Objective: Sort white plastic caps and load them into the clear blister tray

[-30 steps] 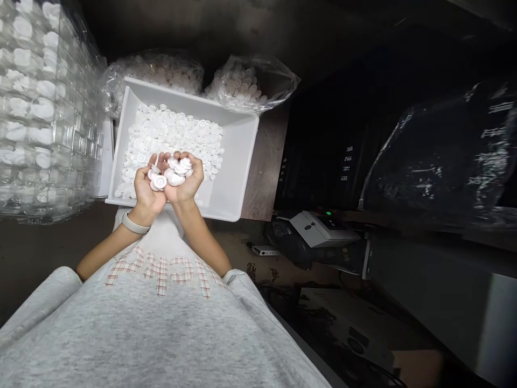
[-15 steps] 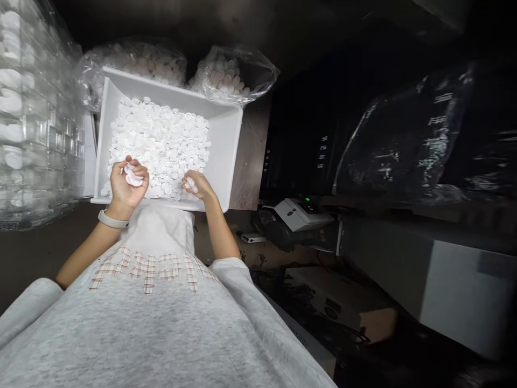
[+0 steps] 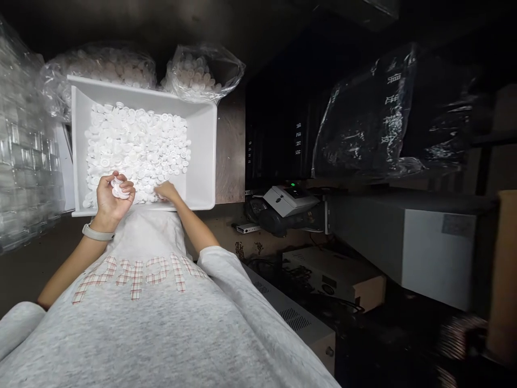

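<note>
A white plastic tub (image 3: 204, 156) in front of me holds a thick layer of small round white plastic caps (image 3: 139, 134). My left hand (image 3: 108, 203), palm up near the tub's front edge, curls its fingers around several of these caps (image 3: 120, 188). Just to its right, my right hand (image 3: 167, 191) is turned knuckles up, low over the front of the pile. Its fingers look curled together and point down at the caps, with their tips hidden. Whether anything is inside them does not show.
Two clear bags of similar pieces, one on the left (image 3: 109, 67) and one on the right (image 3: 197, 75), stand behind the tub. Stacked clear plastic packaging (image 3: 26, 156) rises at left. To the right are a small grey device (image 3: 288, 199), black wrapped packages (image 3: 359, 124) and grey boxes (image 3: 438, 258).
My right hand has turned from palm inward, showing white caps, to knuckles up over the pile. The left hand still holds its caps. The whole view has shifted, moving the tub leftward.
</note>
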The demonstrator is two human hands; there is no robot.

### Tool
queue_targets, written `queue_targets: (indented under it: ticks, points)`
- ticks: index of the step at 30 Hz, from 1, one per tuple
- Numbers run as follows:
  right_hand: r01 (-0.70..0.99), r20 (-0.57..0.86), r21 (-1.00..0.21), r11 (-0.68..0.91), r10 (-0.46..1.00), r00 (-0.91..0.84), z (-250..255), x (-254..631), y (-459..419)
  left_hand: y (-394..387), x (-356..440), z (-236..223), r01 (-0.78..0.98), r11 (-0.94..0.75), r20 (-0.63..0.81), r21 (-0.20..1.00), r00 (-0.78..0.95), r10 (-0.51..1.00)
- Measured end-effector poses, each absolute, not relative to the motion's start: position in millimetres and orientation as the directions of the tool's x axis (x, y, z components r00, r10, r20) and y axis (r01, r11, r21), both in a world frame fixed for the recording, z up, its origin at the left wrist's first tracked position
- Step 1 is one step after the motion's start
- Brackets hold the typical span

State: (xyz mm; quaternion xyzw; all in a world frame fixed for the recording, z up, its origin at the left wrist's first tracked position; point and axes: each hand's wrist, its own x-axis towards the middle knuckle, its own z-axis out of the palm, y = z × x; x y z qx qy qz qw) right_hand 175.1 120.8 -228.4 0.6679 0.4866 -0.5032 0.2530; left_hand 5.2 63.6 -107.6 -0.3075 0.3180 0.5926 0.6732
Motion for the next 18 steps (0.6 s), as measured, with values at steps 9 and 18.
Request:
queue_targets:
  ticks: [9,18]
  points:
    - [0.987,-0.746,-0.131,-0.095,0.665,-0.035,-221,223,123,59,0,-107,-0.989,0.150,-0.781,-0.010,0.101,0.616]
    - [0.941,-0.765,-0.237,0.240,0.552,-0.333,-210,265,113,59,6,-76,-0.979,0.202,-0.742,-0.011,0.143,0.655]
